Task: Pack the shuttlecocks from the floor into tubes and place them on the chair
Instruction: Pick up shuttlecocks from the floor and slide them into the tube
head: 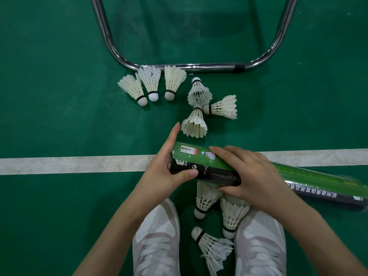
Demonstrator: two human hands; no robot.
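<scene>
Green court flooring is filling the frame as left hand (169,168) and right hand (247,176), fingers wrapped around a tube (207,168) at centre, are seemingly preparing to load shuttlecocks (195,124) lying scattered just above and below.

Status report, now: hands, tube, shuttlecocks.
Both hands, left hand and right hand, gripping tube above floor. Nine shuttlecocks loose on floor. Nothing blocking.

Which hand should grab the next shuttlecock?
Left, probably. The left hand only caps the tube end, fingers pointing at the nearest shuttlecock. The right hand wraps the tube body, supporting it.
</scene>
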